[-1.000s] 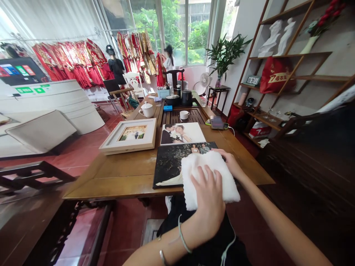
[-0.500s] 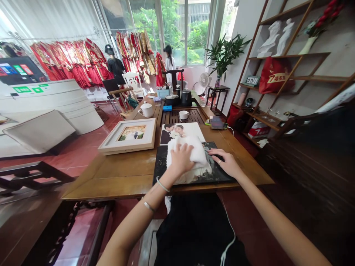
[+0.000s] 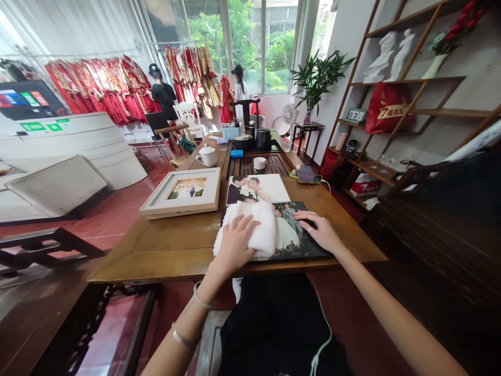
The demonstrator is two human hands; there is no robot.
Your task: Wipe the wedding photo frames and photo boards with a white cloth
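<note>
A dark wedding photo panel (image 3: 297, 240) lies flat at the near edge of the wooden table (image 3: 172, 245). My left hand (image 3: 234, 243) presses a folded white cloth (image 3: 254, 224) onto the panel's left half, fingers spread flat over the cloth. My right hand (image 3: 321, 230) rests palm down on the panel's right side, fingers stretched out, holding nothing. A second wedding photo print (image 3: 256, 188) lies just beyond the panel.
A white framed photo (image 3: 182, 190) sits to the left on the table. Further back are a white teapot (image 3: 207, 155), a cup (image 3: 259, 162), a black kettle (image 3: 263, 138) and a phone (image 3: 306, 174). Wooden shelves (image 3: 395, 104) stand on the right. Two people stand by the clothes racks.
My left hand has carried the white cloth from the panel's near right corner up over its middle, then down to its left half. My right hand stays on the panel's right side.
</note>
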